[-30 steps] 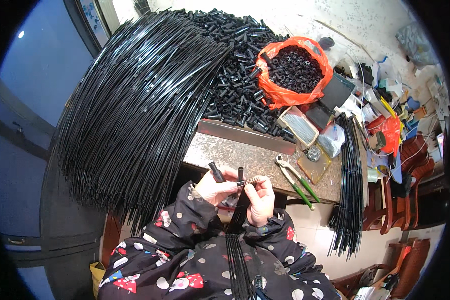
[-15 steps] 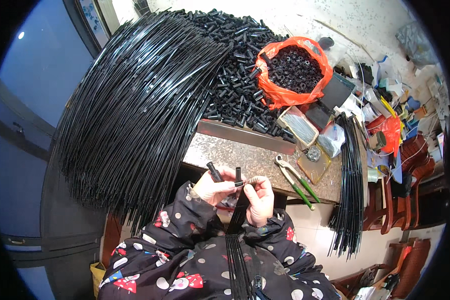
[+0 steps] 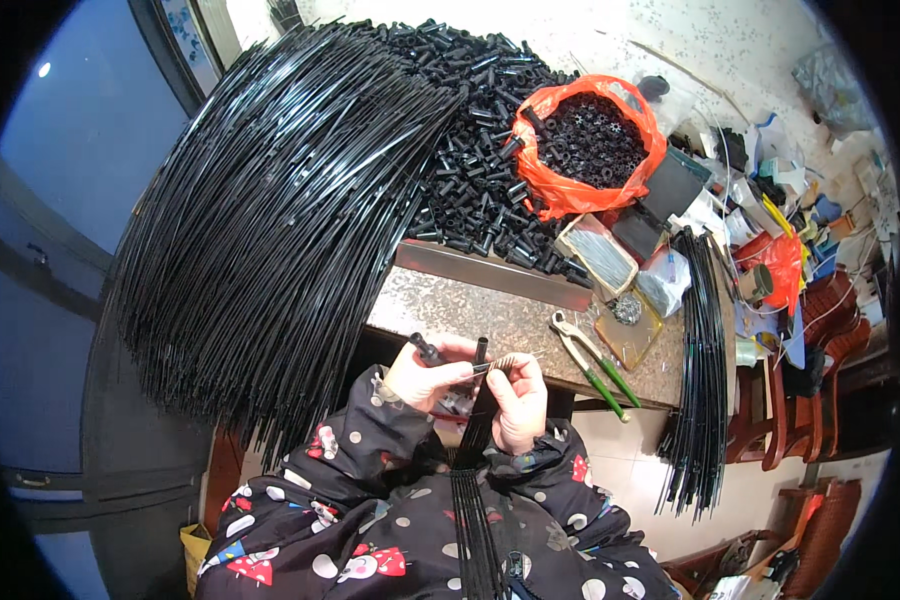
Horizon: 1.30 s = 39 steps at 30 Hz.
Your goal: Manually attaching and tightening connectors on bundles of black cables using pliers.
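My left hand (image 3: pixel 427 377) grips a short black plastic tube (image 3: pixel 426 349) that sticks up beside the thumb. My right hand (image 3: pixel 518 398) pinches a thin metal rod with a small black tube (image 3: pixel 481 351) standing at its tip. Both hands meet just below the stone table's front edge (image 3: pixel 500 345). A bundle of thin black rods (image 3: pixel 473 480) runs down from my hands over my lap. The sleeves are black with white dots and red mushrooms.
A huge fan of long black rods (image 3: pixel 270 220) covers the table's left. A heap of short black tubes (image 3: pixel 480 130) lies behind. An orange bag of black parts (image 3: pixel 590 140), green-handled pliers (image 3: pixel 590 365) and another rod bundle (image 3: pixel 700 380) lie right.
The hands have barely shifted; the small black tube at the right hand stays upright between the fingers.
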Each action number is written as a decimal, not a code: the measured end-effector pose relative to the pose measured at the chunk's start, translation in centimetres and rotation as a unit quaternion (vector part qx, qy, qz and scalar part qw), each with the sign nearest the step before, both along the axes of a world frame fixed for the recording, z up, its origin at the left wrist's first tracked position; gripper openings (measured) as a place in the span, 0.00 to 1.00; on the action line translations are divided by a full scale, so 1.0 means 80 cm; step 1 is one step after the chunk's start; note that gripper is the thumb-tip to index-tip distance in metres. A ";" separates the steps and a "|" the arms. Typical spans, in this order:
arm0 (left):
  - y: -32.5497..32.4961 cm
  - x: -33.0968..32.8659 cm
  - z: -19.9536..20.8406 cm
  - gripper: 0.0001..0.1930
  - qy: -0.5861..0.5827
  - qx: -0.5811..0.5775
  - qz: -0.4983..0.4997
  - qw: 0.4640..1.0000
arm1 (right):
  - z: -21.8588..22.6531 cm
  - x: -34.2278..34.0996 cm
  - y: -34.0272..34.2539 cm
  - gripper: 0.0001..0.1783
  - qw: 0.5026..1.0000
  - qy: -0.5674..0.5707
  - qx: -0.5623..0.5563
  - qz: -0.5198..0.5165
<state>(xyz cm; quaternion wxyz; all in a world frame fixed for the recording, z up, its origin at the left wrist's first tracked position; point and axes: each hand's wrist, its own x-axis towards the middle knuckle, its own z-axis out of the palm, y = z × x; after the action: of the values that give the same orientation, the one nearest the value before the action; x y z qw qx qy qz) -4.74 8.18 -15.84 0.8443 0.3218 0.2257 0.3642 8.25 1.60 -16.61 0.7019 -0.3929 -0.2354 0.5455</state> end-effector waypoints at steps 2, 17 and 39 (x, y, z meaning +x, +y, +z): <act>-0.004 0.003 -0.001 0.15 0.010 0.007 0.010 1.000 | 0.003 0.001 0.000 0.12 1.000 -0.009 -0.004 -0.008; -0.026 0.019 0.014 0.16 0.160 0.282 0.159 0.932 | 0.003 -0.002 -0.006 0.10 0.997 -0.046 0.026 -0.049; -0.004 -0.005 0.050 0.10 0.150 0.307 0.025 0.940 | 0.006 0.021 -0.013 0.24 0.953 0.137 -0.019 0.270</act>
<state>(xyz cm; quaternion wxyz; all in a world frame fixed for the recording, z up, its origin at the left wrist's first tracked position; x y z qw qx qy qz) -5.16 7.86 -11.86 0.6517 0.6106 0.2347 0.3840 9.90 0.58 -16.15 0.5465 -0.2496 -0.2239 0.7674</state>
